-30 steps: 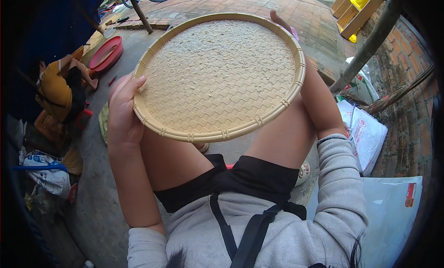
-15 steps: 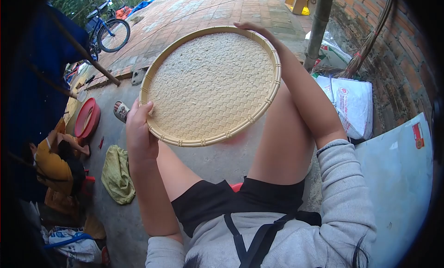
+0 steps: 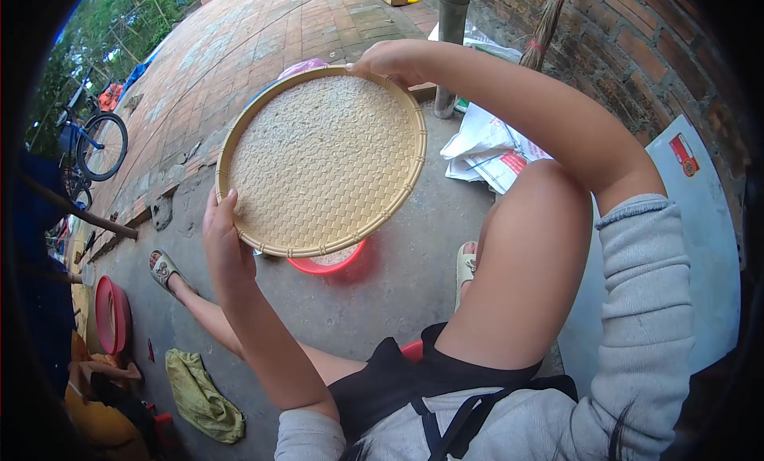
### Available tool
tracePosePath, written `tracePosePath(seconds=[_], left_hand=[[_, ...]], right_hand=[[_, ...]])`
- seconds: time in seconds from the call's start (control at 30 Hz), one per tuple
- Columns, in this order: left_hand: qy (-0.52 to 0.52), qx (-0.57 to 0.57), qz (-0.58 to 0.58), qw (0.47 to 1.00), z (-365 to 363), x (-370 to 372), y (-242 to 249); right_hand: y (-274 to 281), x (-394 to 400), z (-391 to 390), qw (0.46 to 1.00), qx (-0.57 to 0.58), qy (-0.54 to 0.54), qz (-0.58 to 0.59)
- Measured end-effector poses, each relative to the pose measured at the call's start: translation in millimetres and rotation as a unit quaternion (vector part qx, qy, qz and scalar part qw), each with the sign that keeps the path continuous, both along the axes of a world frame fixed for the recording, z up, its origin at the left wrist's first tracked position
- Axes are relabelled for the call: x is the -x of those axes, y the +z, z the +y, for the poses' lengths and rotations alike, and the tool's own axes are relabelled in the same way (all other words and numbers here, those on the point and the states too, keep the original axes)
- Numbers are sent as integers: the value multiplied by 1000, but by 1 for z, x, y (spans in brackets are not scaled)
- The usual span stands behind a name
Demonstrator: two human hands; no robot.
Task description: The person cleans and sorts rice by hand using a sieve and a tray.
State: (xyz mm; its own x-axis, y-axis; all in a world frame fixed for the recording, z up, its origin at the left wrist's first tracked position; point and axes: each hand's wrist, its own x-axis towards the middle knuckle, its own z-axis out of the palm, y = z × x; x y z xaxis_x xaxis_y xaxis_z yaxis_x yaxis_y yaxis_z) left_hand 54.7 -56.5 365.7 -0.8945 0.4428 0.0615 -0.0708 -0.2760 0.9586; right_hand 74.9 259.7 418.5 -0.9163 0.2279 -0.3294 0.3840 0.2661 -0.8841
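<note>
A round woven bamboo winnowing tray (image 3: 334, 190) is held up in front of me, tilted. Small pale grains (image 3: 318, 115), like rice, lie thickest along its far side, while the weave shows bare toward the near side. My left hand (image 3: 226, 234) grips the near left rim, thumb on top. At the far right rim, my right hand (image 3: 390, 62) is closed on the edge, its fingers partly hidden. Beneath the tray, a red basin (image 3: 338, 264) with pale grains in it stands on the floor, mostly covered from view.
A green sack (image 3: 203, 397) lies on the floor at left, near another red basin (image 3: 113, 314) and a person in yellow (image 3: 99, 417). White sacks (image 3: 489, 151) and a bamboo post (image 3: 451, 43) stand at right by a brick wall. A bicycle (image 3: 99, 147) is at far left.
The view has turned, and the tray now sits further left in it. The red basin beneath has come into sight. Grains on the tray look gathered more toward the far side.
</note>
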Motion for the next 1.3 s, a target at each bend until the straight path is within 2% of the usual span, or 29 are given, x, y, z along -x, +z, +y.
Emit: tracePosePath(seconds=[0.07,0.2,0.27,0.3,0.33,0.4,0.47,0.5,0.57,0.6,0.67,0.7,0.77,0.8,0.83,0.87,0.97,1.0,1.07,1.1,1.17,1.3], left_hand=[[9,-26,-2,1000,14,8,-22],[17,-21,-22,999,39,15,-75],[22,44,-67,997,49,10,-101],[-31,106,-65,992,46,15,-120],[-85,165,-63,981,42,19,-138],[-103,218,-132,962,40,20,-169],[-38,252,-180,950,31,22,-211],[-39,256,-183,948,25,26,-234],[106,269,-166,943,12,38,-280],[103,269,-167,943,4,45,-310],[316,365,-49,874,-11,54,-357],[314,366,-51,875,-10,51,-359],[396,500,-74,767,-9,43,-363],[394,502,-75,766,-11,42,-372],[343,374,-141,850,-13,42,-382],[281,235,-204,908,-15,42,-392],[270,244,-194,911,-12,35,-394],[272,244,-193,911,-7,31,-380],[226,234,-297,898,3,23,-337],[232,233,-296,897,0,25,-338],[205,169,-385,884,-6,28,-345],[248,105,-374,888,-15,33,-371]], right_hand=[[-20,24,2,958,-285,-21,-1],[-100,68,26,950,-305,-56,16],[-143,76,43,927,-369,-20,65],[-166,72,50,926,-361,-40,103],[-186,63,55,933,-346,-60,76],[-230,39,63,937,-331,-106,28],[-274,13,75,932,-330,-152,-9],[-290,0,81,928,-332,-170,-23],[-324,-22,91,918,-339,-197,-60],[-334,-32,92,917,-339,-199,-63],[-349,-52,88,898,-343,-244,-131],[-357,-60,87,897,-344,-244,-134],[-374,-74,86,885,-308,-300,-179],[-385,-79,87,885,-308,-300,-181],[-397,-84,87,879,-295,-322,-191],[-408,-89,87,873,-281,-345,-200],[-425,-93,78,854,-246,-404,-217],[-426,-94,73,855,-246,-403,-217],[-428,-93,61,848,-206,-434,-222],[-434,-91,57,851,-205,-430,-220],[-444,-86,48,856,-188,-432,-214],[-449,-77,36,868,-183,-418,-197]])
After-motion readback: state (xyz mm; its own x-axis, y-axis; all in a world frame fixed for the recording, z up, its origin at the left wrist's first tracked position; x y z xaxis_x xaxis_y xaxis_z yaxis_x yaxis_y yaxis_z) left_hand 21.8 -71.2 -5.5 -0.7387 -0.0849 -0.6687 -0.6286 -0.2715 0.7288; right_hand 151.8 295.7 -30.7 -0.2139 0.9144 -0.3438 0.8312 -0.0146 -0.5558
